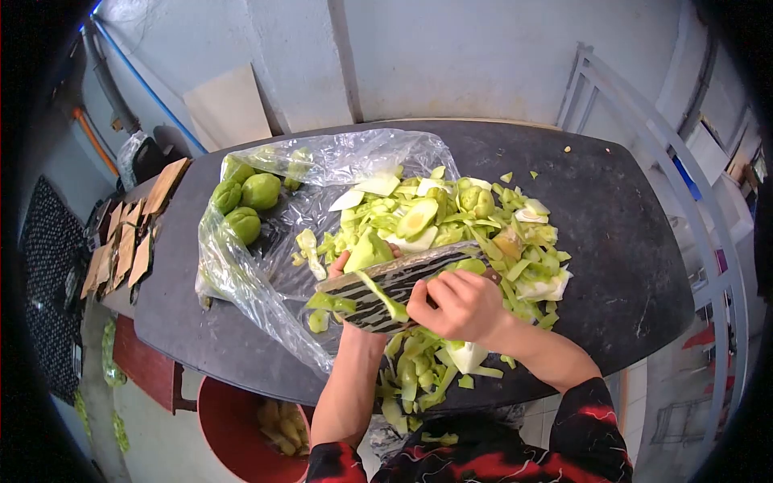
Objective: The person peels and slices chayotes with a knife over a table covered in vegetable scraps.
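Note:
My right hand (457,304) is wrapped round the handle of a broad cleaver (419,278), its blade streaked dark and pointing left. A strip of green peel (380,295) and smaller pieces cling to the blade. Behind it my left hand (339,263) holds a peeled, pale green chayote (369,251); only some fingertips and the wrist show. A heap of green peelings (460,219) and pale cut pieces spreads beyond and right of the cleaver. More peelings (417,366) lie along the near table edge.
A clear plastic bag (266,283) lies spread on the dark table (620,233), with several unpeeled chayotes (260,191) at its left. Below the near edge stands a red tub (229,427) holding yellowish pieces. A metal railing (684,145) runs along the right; cardboard pieces (127,241) lie left.

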The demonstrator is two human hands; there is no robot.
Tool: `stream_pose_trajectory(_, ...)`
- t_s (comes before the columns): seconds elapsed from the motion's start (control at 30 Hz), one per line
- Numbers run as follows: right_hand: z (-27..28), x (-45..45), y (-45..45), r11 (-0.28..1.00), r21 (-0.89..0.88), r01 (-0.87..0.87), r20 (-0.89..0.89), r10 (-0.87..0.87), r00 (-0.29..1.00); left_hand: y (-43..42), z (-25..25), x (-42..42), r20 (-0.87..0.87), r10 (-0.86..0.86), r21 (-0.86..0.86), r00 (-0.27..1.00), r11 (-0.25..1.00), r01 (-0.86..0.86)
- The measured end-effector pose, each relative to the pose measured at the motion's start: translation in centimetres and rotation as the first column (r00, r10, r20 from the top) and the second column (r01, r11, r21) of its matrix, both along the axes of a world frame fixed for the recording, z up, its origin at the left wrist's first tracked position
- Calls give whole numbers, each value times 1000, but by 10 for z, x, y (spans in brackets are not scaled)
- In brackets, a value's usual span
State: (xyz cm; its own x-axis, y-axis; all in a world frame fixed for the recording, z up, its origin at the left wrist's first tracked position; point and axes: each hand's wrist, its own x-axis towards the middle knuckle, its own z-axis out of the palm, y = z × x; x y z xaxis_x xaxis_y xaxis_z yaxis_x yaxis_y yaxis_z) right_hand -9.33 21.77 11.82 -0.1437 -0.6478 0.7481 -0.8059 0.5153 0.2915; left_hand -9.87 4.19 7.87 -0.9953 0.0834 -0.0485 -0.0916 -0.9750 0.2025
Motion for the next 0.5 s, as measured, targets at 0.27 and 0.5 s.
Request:
stream_pose_trajectory(0.27, -10, -14, 5, 994, -19, 110, 90, -108, 990, 7, 1, 3, 55, 292, -285, 955, 921, -266)
stream_pose_trajectory(0.5, 1, -6, 17, 997, -40, 62, 243, -50, 969, 3, 8, 7, 35, 230, -196, 973, 956, -219)
